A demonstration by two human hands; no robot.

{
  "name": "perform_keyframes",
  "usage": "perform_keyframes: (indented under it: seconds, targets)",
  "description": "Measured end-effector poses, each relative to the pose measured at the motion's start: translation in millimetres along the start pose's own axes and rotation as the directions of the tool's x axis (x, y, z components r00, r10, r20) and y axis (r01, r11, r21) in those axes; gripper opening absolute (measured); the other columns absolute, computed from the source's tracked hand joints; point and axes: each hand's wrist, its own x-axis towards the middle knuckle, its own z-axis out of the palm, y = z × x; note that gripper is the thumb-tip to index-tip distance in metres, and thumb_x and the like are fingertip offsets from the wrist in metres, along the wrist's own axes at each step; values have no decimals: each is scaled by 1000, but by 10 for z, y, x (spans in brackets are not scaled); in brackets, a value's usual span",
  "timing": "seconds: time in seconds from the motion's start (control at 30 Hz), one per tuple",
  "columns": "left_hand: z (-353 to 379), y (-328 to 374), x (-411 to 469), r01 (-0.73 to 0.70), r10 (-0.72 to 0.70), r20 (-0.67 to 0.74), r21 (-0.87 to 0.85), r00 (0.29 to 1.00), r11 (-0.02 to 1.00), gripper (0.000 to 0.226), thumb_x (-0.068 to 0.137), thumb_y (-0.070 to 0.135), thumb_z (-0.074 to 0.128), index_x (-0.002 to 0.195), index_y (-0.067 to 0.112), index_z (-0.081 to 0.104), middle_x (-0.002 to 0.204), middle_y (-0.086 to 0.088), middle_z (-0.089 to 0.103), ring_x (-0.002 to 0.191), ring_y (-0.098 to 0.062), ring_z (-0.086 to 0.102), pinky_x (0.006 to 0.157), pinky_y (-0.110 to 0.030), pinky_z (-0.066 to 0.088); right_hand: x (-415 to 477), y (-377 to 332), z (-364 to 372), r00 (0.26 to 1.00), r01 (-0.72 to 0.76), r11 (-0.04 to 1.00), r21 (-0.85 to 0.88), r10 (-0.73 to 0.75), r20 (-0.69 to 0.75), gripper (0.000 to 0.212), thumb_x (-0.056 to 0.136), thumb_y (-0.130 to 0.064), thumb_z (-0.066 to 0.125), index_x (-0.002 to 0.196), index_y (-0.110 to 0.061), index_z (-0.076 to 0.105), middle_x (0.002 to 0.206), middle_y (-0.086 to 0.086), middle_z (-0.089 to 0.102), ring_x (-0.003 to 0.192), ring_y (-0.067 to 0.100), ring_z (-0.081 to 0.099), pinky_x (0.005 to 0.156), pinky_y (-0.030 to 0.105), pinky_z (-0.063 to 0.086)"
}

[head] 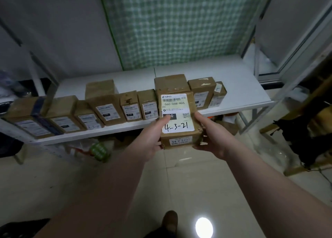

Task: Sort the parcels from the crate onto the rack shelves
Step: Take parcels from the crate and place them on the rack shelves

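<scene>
Left hand [152,140] and right hand [212,135] grip one parcel [177,110] (nine others [107,106] shelved).

A person holds a brown parcel [177,140] in both hands in front of a white shelf [242,87]. The left hand [152,139] grips its left edge, thumb on the white label [177,112], which reads 060-06B-A05 and a handwritten 4-3-21. The right hand [211,135] holds the right edge. A row of parcels [106,103] stands on the shelf, a green checked cloth [179,25] hanging behind.
</scene>
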Motion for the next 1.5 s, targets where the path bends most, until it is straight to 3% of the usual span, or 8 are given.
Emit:
perform_keyframes:
  seconds: [0.23, 0.37, 0.57, 0.87, 0.97, 1.13, 1.23, 1.5]
  targets:
    - [652, 87, 428, -16, -17, 189, 174, 982, 985, 21, 90, 42, 59, 111, 37, 61, 98, 9, 74, 101, -16, 66, 97, -45, 47, 280, -37, -730, 998, -66, 997, 29, 67, -19, 26, 90, -38, 62, 116, -33, 63, 100, -1, 72, 89, 21, 66, 84, 44, 56]
    - [1005, 177, 576, -53, -2, 238, 226, 971, 973, 12, 93, 34, 57, 104, 40, 59, 89, 13, 74, 87, -8, 69, 76, -30, 54, 468, -47, -1121, 991, -130, 990, 54, 130, 11, 28, 90, -32, 61, 118, -26, 62, 94, 0, 71, 80, 21, 64, 84, 47, 52]
    - [1652, 165, 857, -89, 25, 191, 333, 981, 939, 34, 94, 35, 55, 127, 41, 51, 97, 7, 74, 90, -12, 70, 74, -29, 54, 824, 44, -1795, 983, -165, 985, 51, 160, 92, 34, 88, -32, 62, 122, -24, 61, 89, -4, 72, 81, 20, 62, 85, 45, 46]
    - [3088, -276, 1247, -84, 63, 80, 296, 995, 952, 25, 96, 34, 48, 109, 55, 51, 113, 11, 64, 98, -6, 59, 72, -25, 46, 1274, 98, -3317, 986, -131, 988, 83, 121, 117, 57, 77, -8, 76, 127, -23, 54, 106, 1, 75, 95, 23, 71, 78, 41, 57]
    - [3281, -485, 1465, -61, 63, 5, 331, 998, 942, 17, 98, 31, 46, 105, 44, 55, 91, 16, 59, 83, -2, 51, 67, -22, 38, 1535, 125, -3571, 990, -110, 985, 134, 97, 100, 60, 76, -2, 76, 128, -20, 53, 111, 2, 73, 97, 22, 72, 77, 42, 58]
    - [3228, -635, 1970, -170, 238, -16, 655, 971, 737, 29, 98, 27, 45, 123, 30, 58, 103, 13, 54, 81, 5, 48, 63, -6, 36, 2073, 262, -3757, 999, -40, 990, 137, 38, 17, 63, 76, 1, 76, 130, -18, 50, 116, 0, 71, 94, 21, 72, 71, 38, 60]
    - [3075, -790, 2430, -82, 243, -69, 822, 968, 563, 29, 95, 33, 47, 117, 22, 62, 113, 3, 61, 100, -15, 58, 88, -26, 46, 2484, 416, -3777, 1000, 27, 989, 144, -25, -12, 69, 74, 3, 77, 133, -19, 49, 122, 4, 67, 99, 24, 70, 71, 37, 59]
    - [2982, -1309, 3484, -60, 382, -57, 956, 922, 287, 39, 83, 52, 55, 112, 27, 57, 117, 5, 50, 109, -20, 51, 97, -46, 40, 3491, 707, -3810, 969, 248, 958, 141, -244, -47, 94, 66, 12, 80, 145, -18, 39, 135, -2, 57, 110, 25, 66, 83, 48, 58]
